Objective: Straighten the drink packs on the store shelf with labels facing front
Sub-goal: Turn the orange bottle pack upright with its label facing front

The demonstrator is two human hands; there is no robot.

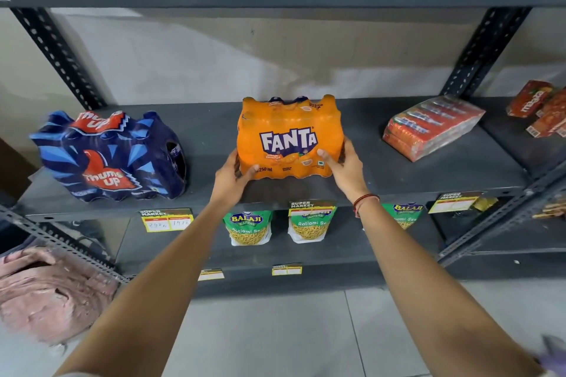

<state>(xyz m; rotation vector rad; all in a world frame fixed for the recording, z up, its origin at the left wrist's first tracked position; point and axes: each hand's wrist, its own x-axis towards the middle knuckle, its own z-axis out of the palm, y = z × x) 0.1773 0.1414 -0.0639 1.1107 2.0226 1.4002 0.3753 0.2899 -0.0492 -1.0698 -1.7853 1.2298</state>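
Observation:
An orange Fanta pack (288, 135) stands upright in the middle of the grey shelf (398, 174), its label facing me. My left hand (232, 176) grips its lower left corner and my right hand (344, 164) grips its lower right side. To the left, a dark blue Thums Up pack (107, 156) stands turned at a slight angle, label to the front. On the right, a red shrink-wrapped pack of drink cartons (432, 127) lies flat and skewed. Red Maaza cartons (539, 107) lie at the far right.
Dark perforated uprights (58, 55) frame the shelf on both sides. Below, Balaji snack bags (249, 226) stand on the lower shelf behind yellow price tags (167, 220). A pink cloth bundle (46, 291) lies on the floor at lower left.

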